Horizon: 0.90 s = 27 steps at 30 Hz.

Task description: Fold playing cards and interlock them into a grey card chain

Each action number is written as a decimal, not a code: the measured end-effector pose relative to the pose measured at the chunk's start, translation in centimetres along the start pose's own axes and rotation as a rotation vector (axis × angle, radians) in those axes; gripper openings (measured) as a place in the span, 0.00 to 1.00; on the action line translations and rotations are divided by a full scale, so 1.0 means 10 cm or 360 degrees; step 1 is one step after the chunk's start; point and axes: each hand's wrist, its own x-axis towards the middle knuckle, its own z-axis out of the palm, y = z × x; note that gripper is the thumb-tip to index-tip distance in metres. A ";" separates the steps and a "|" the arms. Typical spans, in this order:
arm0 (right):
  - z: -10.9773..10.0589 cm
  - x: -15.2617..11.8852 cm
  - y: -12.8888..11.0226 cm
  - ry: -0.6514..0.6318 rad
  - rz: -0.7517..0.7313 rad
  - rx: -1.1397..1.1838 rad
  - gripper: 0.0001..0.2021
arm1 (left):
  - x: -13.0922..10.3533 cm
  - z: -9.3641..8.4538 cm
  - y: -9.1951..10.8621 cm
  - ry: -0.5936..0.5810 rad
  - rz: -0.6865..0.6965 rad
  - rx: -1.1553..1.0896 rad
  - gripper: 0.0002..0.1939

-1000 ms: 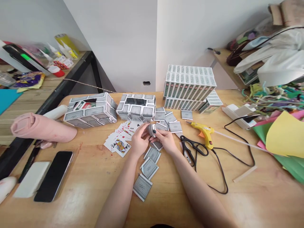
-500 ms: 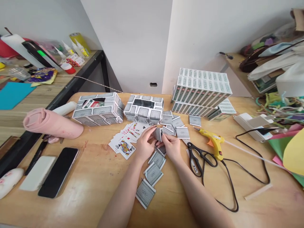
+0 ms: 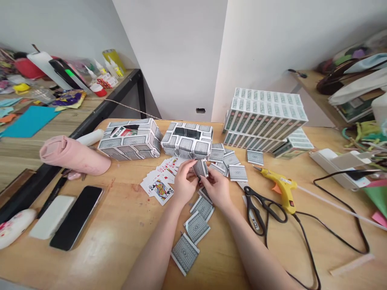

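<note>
Between my two hands is a folded playing card (image 3: 200, 168), its grey patterned back toward me. My left hand (image 3: 186, 181) is closed on its left side, and my right hand (image 3: 217, 186) pinches its lower right edge. Below my hands a row of folded cards (image 3: 197, 227) runs down the table, and more folded cards (image 3: 238, 172) lie to the right. Loose face-up playing cards (image 3: 161, 190) are fanned out left of my left hand. Just behind stands a box made of folded cards (image 3: 186, 147) with an opening in its top.
A second card-built box (image 3: 130, 147) stands at back left, a stack of card packs (image 3: 266, 117) at back right. Scissors (image 3: 256, 209), a yellow glue gun (image 3: 282, 189) and its cord lie rightward. A phone (image 3: 77, 217) and pink roll (image 3: 75, 156) are on the left.
The view has shifted slightly, so most things appear farther right. In my fingers the folded card has turned to show more of its patterned back; both hands keep hold of it.
</note>
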 end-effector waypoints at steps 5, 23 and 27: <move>0.03 -0.01 0.01 -0.0001 -0.0010 0.0013 0.10 | 0.00 0.01 -0.01 0.0016 -0.0034 -0.0066 0.26; 0.00 0.05 0.09 0.0032 -0.0242 -0.0193 0.12 | 0.06 -0.04 0.06 0.0399 -0.0175 -0.0532 0.08; 0.01 0.06 0.11 0.0031 -0.0213 -0.0182 0.12 | 0.08 -0.06 0.05 0.0417 -0.0171 -0.0458 0.09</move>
